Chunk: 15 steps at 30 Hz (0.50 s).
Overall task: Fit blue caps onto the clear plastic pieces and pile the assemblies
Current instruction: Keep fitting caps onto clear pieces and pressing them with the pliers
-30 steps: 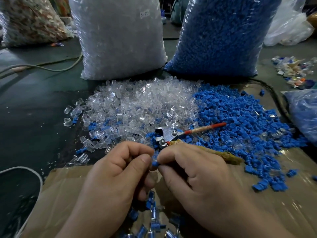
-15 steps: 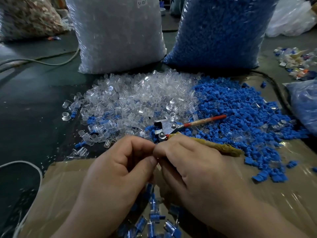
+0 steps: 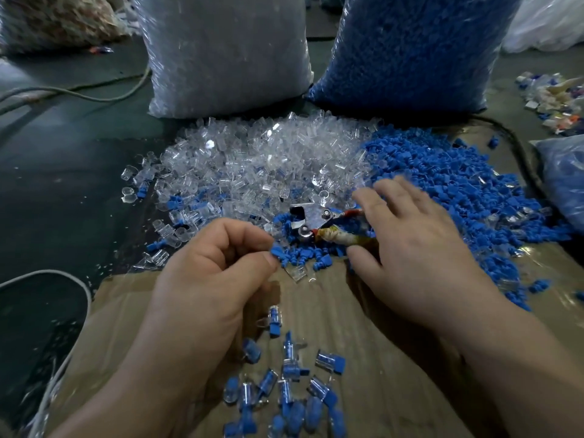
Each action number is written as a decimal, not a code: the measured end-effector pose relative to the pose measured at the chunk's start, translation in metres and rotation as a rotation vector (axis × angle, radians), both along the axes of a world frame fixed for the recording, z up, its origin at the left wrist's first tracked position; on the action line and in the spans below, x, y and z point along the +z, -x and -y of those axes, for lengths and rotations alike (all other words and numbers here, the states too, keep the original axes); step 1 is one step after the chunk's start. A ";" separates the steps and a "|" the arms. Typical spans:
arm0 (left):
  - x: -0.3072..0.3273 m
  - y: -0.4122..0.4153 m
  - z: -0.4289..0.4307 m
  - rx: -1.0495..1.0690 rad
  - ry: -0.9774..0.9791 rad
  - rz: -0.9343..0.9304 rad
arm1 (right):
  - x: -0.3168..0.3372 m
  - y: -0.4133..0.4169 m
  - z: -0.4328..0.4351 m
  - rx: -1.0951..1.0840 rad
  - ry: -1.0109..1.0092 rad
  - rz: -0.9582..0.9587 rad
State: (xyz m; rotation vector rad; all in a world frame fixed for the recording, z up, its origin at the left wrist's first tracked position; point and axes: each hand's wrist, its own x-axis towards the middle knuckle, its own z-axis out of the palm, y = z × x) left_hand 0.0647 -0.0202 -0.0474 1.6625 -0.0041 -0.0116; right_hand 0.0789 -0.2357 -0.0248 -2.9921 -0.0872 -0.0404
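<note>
My left hand (image 3: 208, 273) is curled and pinches a small blue cap (image 3: 275, 250) between thumb and forefinger. My right hand (image 3: 410, 248) is spread with fingers straight and blurred, hovering over the edge of the blue cap heap (image 3: 458, 191); it holds nothing. A heap of clear plastic pieces (image 3: 252, 162) lies beyond my left hand. Several finished assemblies (image 3: 284, 384), clear bodies with blue caps, lie on the brown cardboard (image 3: 379, 358) between my forearms.
Metal pliers (image 3: 313, 219) with wrapped handles lie between the two heaps. A big sack of clear pieces (image 3: 227, 52) and a sack of blue caps (image 3: 410, 49) stand behind. A blue bag (image 3: 565, 178) sits at right, cables (image 3: 79, 96) at left.
My hands were joined, pressing a piece together; they have parted. My right hand has swung out to the blue heap, and my left still holds a blue cap. The camera has tilted down.
</note>
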 end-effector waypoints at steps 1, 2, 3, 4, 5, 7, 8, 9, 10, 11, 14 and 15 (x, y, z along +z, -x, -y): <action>0.000 0.000 0.000 -0.007 0.024 -0.014 | -0.002 -0.001 0.003 0.007 0.001 -0.037; 0.000 -0.001 -0.001 -0.012 0.036 -0.024 | -0.002 -0.001 0.004 0.016 0.003 -0.049; -0.001 -0.002 -0.001 -0.014 0.046 -0.031 | -0.001 -0.001 0.005 0.022 0.017 -0.049; -0.002 -0.003 -0.001 -0.009 0.056 -0.034 | 0.000 0.000 0.005 0.028 0.041 -0.047; -0.003 -0.004 -0.001 0.000 0.062 -0.030 | 0.002 0.000 0.006 0.037 0.064 -0.049; -0.003 -0.005 -0.001 0.013 0.065 -0.027 | 0.006 0.002 0.009 0.070 0.074 -0.069; -0.003 -0.006 0.000 0.017 0.066 -0.027 | 0.007 0.002 0.012 0.089 0.068 -0.086; -0.003 -0.006 0.000 0.018 0.069 -0.030 | 0.008 0.003 0.014 0.104 0.064 -0.105; -0.004 -0.006 -0.001 0.017 0.069 -0.033 | 0.008 0.002 0.016 0.117 0.064 -0.121; -0.004 -0.006 -0.001 0.012 0.068 -0.033 | 0.009 0.002 0.017 0.125 0.068 -0.129; -0.005 -0.006 -0.001 -0.012 0.052 -0.017 | 0.010 0.000 0.013 0.128 0.093 -0.101; -0.005 -0.005 -0.002 -0.011 0.039 -0.012 | 0.009 -0.001 0.011 0.132 0.102 -0.084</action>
